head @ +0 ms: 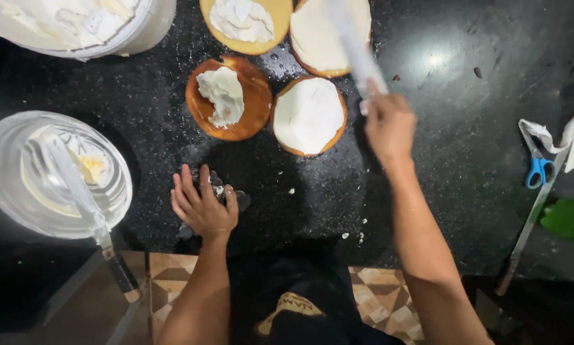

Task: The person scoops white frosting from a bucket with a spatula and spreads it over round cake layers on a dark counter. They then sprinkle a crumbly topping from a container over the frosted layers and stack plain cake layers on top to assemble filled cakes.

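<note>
Right hand (389, 124): fist closed around a cream-coated spatula (354, 45), blade beyond the knuckles, just beside the frosted cake round (309, 115).
Left hand (203, 204): fingers spread, palm down on a dark cloth (226, 191).

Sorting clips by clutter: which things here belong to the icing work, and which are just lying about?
In use: right hand holding a cream-coated spatula; four round cakes with white cream; left hand on a dark cloth.

Lying about: glass bowl with knife; white tub; blue-handled scissors.

Kitchen, likely a home one: black speckled stone counter (466, 128) bearing round cake layers (309, 116), cream bucket (83, 25), glass bowl (19, 185); patterned floor tiles (383, 294).
</note>
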